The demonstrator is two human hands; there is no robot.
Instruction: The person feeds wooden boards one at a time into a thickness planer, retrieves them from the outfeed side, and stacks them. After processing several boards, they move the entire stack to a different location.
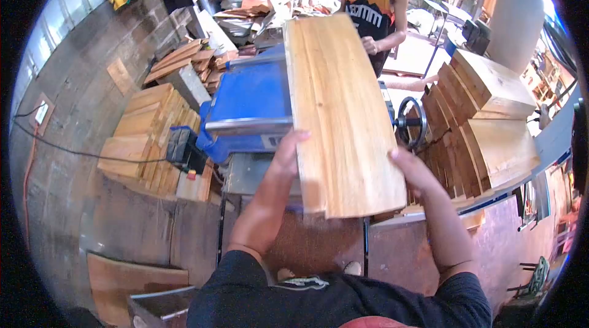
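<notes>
A long, wide wooden board is held up in front of me, its far end over the blue machine. My left hand grips its left edge, and my right hand grips its right edge near the close end. The fingers go under the board and are partly hidden. Below my left hand lies the machine's grey bed. A black handwheel is just beyond my right hand.
A person in a yellow and black jersey stands beyond the machine. Stacked boards rise at the left and right. A black cable runs to a switch box. Scrap wood lies behind.
</notes>
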